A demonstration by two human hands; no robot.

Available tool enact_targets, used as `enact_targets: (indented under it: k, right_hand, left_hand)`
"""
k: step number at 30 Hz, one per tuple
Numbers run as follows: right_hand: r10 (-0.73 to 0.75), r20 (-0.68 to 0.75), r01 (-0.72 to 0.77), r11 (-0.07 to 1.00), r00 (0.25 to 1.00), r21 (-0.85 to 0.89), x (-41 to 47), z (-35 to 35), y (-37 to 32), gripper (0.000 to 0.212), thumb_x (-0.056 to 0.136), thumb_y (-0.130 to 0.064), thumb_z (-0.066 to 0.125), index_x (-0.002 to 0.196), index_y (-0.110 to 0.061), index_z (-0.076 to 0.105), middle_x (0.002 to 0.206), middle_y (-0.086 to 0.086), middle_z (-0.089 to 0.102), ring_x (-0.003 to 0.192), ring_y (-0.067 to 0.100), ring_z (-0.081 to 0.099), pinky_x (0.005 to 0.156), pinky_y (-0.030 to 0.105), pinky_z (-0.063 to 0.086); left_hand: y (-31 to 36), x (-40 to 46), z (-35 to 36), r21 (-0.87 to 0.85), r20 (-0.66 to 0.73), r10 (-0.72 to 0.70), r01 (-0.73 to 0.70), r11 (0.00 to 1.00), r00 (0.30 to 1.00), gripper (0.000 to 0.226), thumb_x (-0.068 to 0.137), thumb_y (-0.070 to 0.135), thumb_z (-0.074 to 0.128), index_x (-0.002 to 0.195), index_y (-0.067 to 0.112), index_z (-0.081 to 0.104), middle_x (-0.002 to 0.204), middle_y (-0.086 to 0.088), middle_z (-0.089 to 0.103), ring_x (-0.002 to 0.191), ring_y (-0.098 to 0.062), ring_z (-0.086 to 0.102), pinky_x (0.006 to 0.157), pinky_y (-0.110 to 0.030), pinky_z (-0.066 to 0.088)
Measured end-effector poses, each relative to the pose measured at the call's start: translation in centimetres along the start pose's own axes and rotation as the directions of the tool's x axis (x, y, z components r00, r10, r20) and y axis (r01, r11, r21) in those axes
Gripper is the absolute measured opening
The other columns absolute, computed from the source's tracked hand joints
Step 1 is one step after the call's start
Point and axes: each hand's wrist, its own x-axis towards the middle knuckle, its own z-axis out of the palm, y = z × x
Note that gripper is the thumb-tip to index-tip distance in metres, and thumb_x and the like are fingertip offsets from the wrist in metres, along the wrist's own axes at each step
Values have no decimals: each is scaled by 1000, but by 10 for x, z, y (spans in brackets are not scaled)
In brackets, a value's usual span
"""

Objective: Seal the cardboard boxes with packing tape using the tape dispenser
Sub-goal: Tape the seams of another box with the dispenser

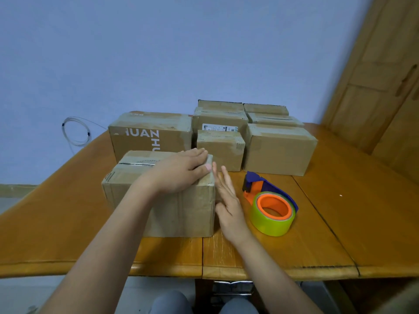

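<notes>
A: Okay, quick pass. Where's the box being worked?

B: The nearest cardboard box (163,196) is sitting toward the front edge of the wooden table (317,234), left of centre. Tape is already running along its top seam and down the right end.

A: Hands?

B: The left hand (181,172) is lying flat on the box top at the right end, fingers straight, thumb pressing at the top right edge. It's gripping nothing. The right hand (229,200) is standing edge-on against the box's right side, fingers straight and relaxed, also holding nothing (whether the palm is fully touching the side, I can't tell).

A: Dispenser?

B: The tape dispenser (269,200) is lying on the table just right of the right hand, untouched. It has a blue and orange body, and its yellow-green tape roll (273,215) with an orange core is facing the front edge.

A: Anything else?

B: More boxes (280,148) are standing in a cluster toward the table's back edge, some stacked, one printed with white letters (149,138). A coiled white cable (76,132) is hanging on the blue wall past the table's left back corner. A wooden door (385,75) is standing at the right.
</notes>
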Motion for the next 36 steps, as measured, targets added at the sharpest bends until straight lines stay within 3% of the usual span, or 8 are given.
enact_targets:
  k: [3, 8, 13, 19, 24, 28, 33, 36]
  right_hand:
    - [66, 52, -69, 995, 996, 69, -2, -5, 0, 72, 81, 1, 34, 144, -34, 33, 153, -23, 26, 144, -1, 9, 120, 38, 12]
    - [82, -343, -19, 983, 936, 181, 15, -4, -3, 41, 80, -6, 43, 105, -28, 67, 117, -11, 65, 121, 6, 50, 103, 28, 39]
    - [231, -272, -138, 936, 934, 324, 54, 1, -3, 34, 79, -44, 60, 112, -37, 59, 124, -3, 59, 114, 8, 55, 94, 24, 46]
    - [170, -271, -44, 909, 948, 416, 61, 5, -1, 14, 93, -9, 55, 93, -16, 67, 87, -11, 72, 88, 7, 65, 77, 22, 51]
    - [295, -277, -142, 875, 914, 463, 63, 4, 0, 17, 91, -7, 59, 89, -19, 71, 92, 3, 72, 95, 26, 65, 86, 42, 53]
    - [328, -347, -181, 901, 878, 395, 65, 3, -1, 19, 89, -5, 63, 82, -22, 71, 85, 0, 71, 87, 17, 66, 83, 34, 54]
    - [67, -505, -81, 997, 860, -7, 64, 9, 7, 12, 86, -14, 62, 75, -19, 63, 77, -2, 65, 75, 10, 58, 70, 23, 45]
    - [12, -523, -44, 998, 852, -50, 63, 15, 8, 11, 85, -15, 57, 75, -12, 60, 78, 2, 61, 71, 6, 52, 66, 13, 39]
  left_hand:
    - [-1, 0, 1, 7, -9, 3, -3, 1000, 1000, 56, 103, 39, 30, 153, 16, 19, 160, 4, 13, 147, -7, 8, 111, -15, 6]
    - [-2, -3, 0, -45, -34, 20, -21, 999, 999, 55, 102, 40, 33, 152, 17, 24, 160, 6, 17, 146, -6, 12, 109, -14, 10]
    - [-5, -1, -2, -130, -51, 16, -23, 991, 999, 55, 101, 40, 38, 150, 19, 29, 158, 8, 21, 144, -3, 15, 103, -10, 12]
    - [-8, -2, -4, -219, -43, 11, -20, 976, 999, 54, 100, 40, 40, 149, 18, 33, 157, 11, 24, 141, 1, 18, 98, -7, 13]
    - [-6, -4, -5, -290, -49, 29, -42, 956, 998, 45, 100, 33, 42, 136, 7, 51, 135, 8, 48, 99, 16, 34, 73, 11, 19]
    - [-9, -2, -2, -284, -86, 18, -41, 958, 996, 49, 99, 40, 42, 144, 21, 43, 153, 14, 33, 128, 13, 24, 95, -5, 18]
    - [-8, 0, 0, -258, -116, 8, -38, 965, 993, 46, 99, 41, 41, 142, 27, 45, 151, 17, 34, 108, 23, 20, 84, -2, 18]
    - [-6, 0, 3, -220, -172, 3, -41, 975, 985, 40, 99, 38, 43, 136, 27, 53, 148, 14, 41, 117, 18, 27, 84, -3, 23]
